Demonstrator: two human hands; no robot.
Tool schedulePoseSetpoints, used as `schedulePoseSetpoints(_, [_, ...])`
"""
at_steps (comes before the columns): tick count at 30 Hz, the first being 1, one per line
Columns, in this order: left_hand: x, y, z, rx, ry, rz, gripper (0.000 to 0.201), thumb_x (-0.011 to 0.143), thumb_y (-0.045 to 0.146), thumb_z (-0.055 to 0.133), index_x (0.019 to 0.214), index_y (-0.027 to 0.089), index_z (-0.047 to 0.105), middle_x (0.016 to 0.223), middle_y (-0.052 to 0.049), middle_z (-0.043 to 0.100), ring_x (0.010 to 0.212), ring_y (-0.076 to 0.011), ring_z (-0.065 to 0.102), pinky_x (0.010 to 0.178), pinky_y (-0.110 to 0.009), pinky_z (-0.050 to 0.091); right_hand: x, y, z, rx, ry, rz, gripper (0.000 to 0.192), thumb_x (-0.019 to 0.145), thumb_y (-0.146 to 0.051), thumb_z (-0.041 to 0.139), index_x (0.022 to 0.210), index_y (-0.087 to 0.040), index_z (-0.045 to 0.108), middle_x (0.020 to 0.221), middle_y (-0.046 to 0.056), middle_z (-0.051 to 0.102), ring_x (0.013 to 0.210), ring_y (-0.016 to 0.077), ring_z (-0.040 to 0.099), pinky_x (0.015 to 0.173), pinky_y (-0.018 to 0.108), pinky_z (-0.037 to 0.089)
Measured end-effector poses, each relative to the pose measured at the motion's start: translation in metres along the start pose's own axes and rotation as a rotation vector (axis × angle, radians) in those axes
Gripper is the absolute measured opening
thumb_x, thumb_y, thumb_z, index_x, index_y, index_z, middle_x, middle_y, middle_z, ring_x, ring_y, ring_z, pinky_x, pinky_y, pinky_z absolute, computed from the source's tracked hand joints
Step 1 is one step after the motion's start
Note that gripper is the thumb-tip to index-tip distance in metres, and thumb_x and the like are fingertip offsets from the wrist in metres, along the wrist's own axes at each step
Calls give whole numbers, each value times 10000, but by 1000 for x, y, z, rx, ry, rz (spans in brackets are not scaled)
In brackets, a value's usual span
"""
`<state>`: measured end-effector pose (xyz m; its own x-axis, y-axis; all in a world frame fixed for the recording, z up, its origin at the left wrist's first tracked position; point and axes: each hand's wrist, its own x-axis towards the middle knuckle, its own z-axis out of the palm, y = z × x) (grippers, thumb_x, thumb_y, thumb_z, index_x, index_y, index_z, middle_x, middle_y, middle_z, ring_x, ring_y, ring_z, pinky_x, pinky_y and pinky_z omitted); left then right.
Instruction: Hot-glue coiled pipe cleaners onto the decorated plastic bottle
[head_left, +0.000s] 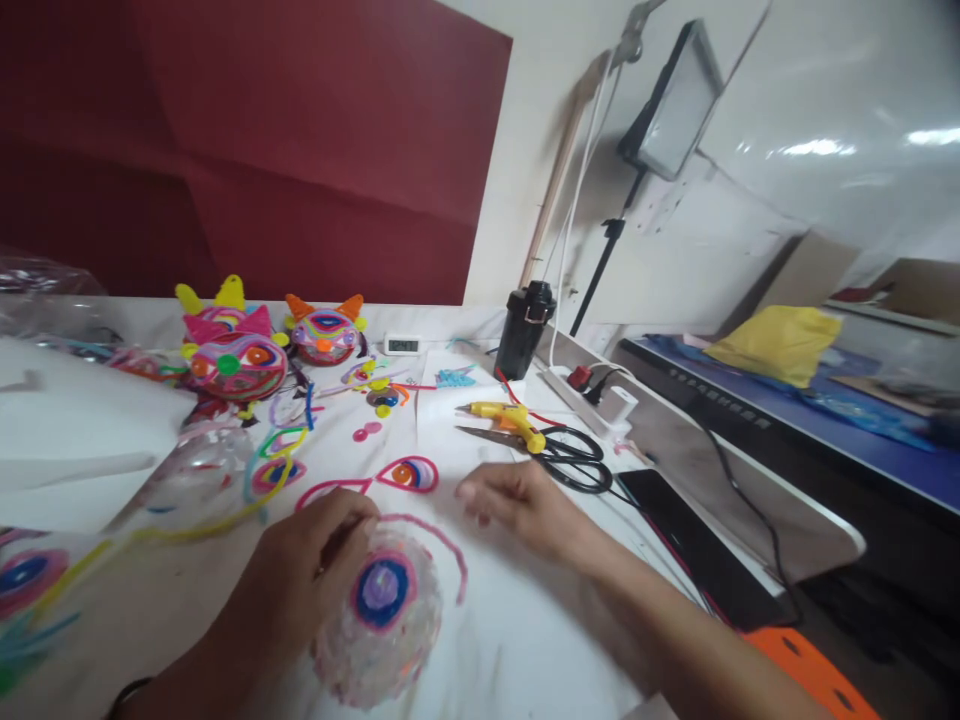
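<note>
My left hand (319, 555) is closed in a pinch at the end of a pink pipe cleaner (442, 540), which curves away to the right. Below its fingers lies a clear, bumpy round disc (390, 650) with a blue, pink and lilac coil in its middle. My right hand (517, 505) hovers right of the pipe cleaner, slightly blurred, fingers loosely bent and nothing visible in them. An orange and lilac eye shape (409, 475) edged in pink lies between the hands. A second pink outline (322, 488) is partly covered by my left hand.
Black-handled scissors (574, 455) and a yellow glue gun (510, 415) lie beyond my right hand. A phone-like black slab (697, 540), a power strip (600, 405) and a black bottle (525, 330) stand or lie rightward. Decorated animal faces (240, 365) sit at the back left.
</note>
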<state>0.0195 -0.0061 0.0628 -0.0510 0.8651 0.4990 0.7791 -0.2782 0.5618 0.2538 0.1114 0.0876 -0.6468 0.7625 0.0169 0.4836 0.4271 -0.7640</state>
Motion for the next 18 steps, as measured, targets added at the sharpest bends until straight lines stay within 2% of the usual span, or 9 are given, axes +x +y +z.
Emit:
schedulePoseSetpoints(2, [-2, -9, 1, 7, 35, -42, 235, 950, 360, 515, 822, 258, 684, 600, 80, 703, 476, -133, 673, 454, -171, 491, 11, 9, -27, -189, 163, 54, 168, 1029, -313, 637, 1014, -167, 719, 1034, 47, 758, 926, 205, 726, 847, 405, 598])
schedulePoseSetpoints(4, [-4, -17, 2, 7, 28, -71, 253, 956, 404, 517, 869, 259, 704, 691, 59, 764, 557, -154, 726, 482, -177, 516, 24, 19, -54, -364, 269, 135, 213, 1023, -323, 653, 1184, -189, 688, 1263, 85, 699, 1095, 253, 691, 948, 480, 576])
schedulePoseSetpoints(7, [-8, -20, 5, -12, -5, -143, 276, 950, 466, 532, 885, 260, 703, 742, 48, 781, 629, -178, 746, 510, -195, 519, 44, 29, -78, -544, 246, 241, 295, 1008, -317, 676, 1278, -199, 654, 1358, 101, 651, 1156, 278, 669, 970, 506, 571])
schedulePoseSetpoints(11, [-10, -18, 9, -34, 43, -270, 311, 966, 496, 501, 890, 258, 686, 767, 37, 777, 706, -205, 749, 545, -225, 512, 71, 33, -80, -638, 118, 368, 304, 1007, -334, 679, 1279, -201, 653, 1335, 100, 663, 1118, 267, 686, 939, 483, 588])
schedulePoseSetpoints(14, [-10, -24, 9, -39, 2, -246, 313, 950, 520, 525, 895, 261, 693, 773, 33, 786, 705, -208, 762, 543, -226, 529, 86, 34, -77, -628, 73, 436, 302, 1011, -339, 672, 1282, -205, 651, 1331, 96, 665, 1107, 264, 689, 929, 480, 593])
schedulePoseSetpoints(18, [-8, -36, 8, -18, -25, -224, 325, 957, 528, 521, 927, 258, 698, 776, 20, 787, 695, -208, 768, 555, -231, 547, 95, 44, -81, -520, 94, 472, 281, 1018, -335, 662, 1273, -216, 658, 1335, 91, 664, 1101, 259, 690, 924, 465, 597])
